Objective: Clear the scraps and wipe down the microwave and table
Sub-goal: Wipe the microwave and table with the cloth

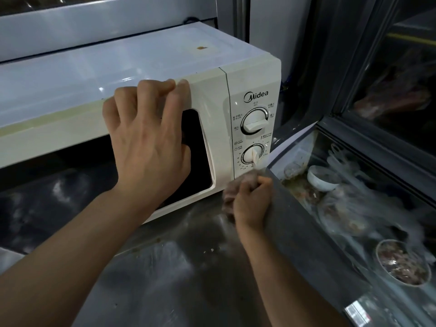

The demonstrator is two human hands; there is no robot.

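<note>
A cream microwave with two dials stands on a steel table. My left hand lies against the door front, its fingers hooked over the top front edge. My right hand grips a crumpled pinkish cloth at the microwave's lower right corner, just under the control panel. A small brown stain shows on the microwave's top. Small crumbs lie on the table in front of the microwave.
To the right is a glass-topped display case holding a white bowl, a bowl of chopped food and plastic-wrapped items. A dark window frame rises behind it.
</note>
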